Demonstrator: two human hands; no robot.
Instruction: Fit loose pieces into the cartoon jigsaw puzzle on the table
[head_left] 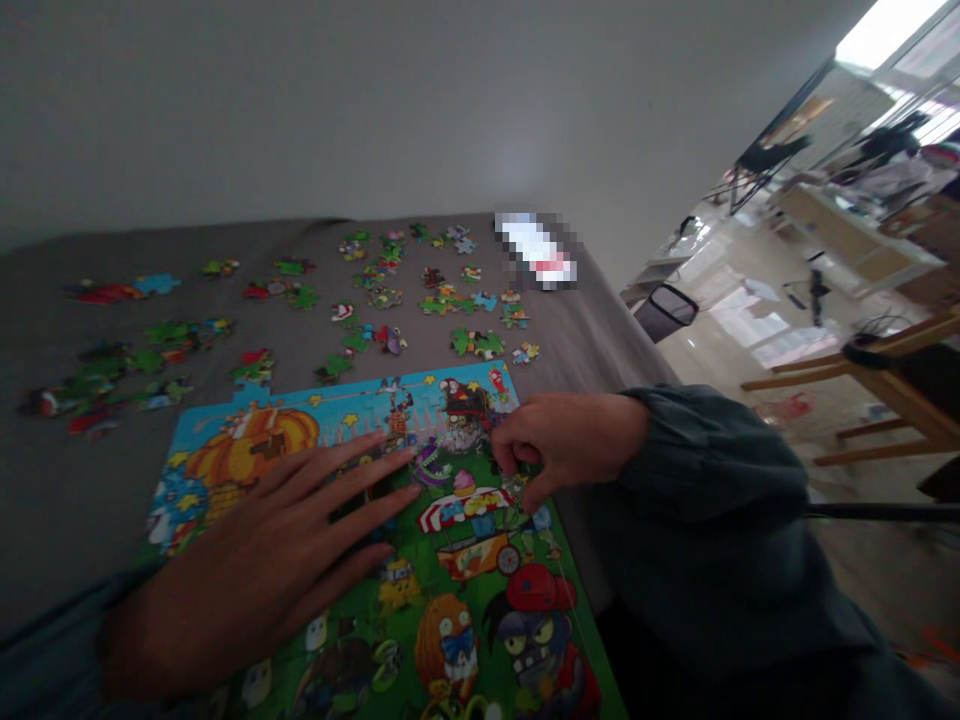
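A colourful cartoon jigsaw puzzle [465,550], largely joined together, lies on the grey cloth in front of me. My left hand [292,540] rests flat across its left and middle part, fingers stretched and slightly apart, covering some of the picture. At the puzzle's upper right edge, my right hand [544,445] has its fingers curled, with the thumb lowered close to the picture. Whatever may be between those fingertips is hidden. One blue joined piece [253,392] juts up beyond the puzzle's top edge.
Loose puzzle pieces [382,275] lie scattered behind the puzzle, with more pieces [112,375] to the left. A phone-like object [536,248], blurred out, sits at the back right of the grey cloth [592,330]. Beyond the table's right edge is a wooden chair [885,370].
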